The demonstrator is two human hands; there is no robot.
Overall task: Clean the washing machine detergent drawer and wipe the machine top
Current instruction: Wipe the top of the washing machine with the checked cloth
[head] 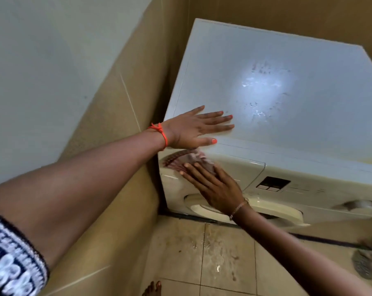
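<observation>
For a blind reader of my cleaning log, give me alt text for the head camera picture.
A right hand presses a cloth against the front left corner of a white washing machine, while the left hand rests flat on its wet-streaked top. Tiled floor below.

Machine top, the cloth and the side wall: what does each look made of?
Machine top: smooth white panel, plastic or laminate, cannot tell which; semi-gloss, with a bright glare patch and wet smears. Cloth under the right hand: soft fabric, pinkish, creased; blurred. Side wall: beige glazed ceramic tile, judging by thin grout lines.
</observation>
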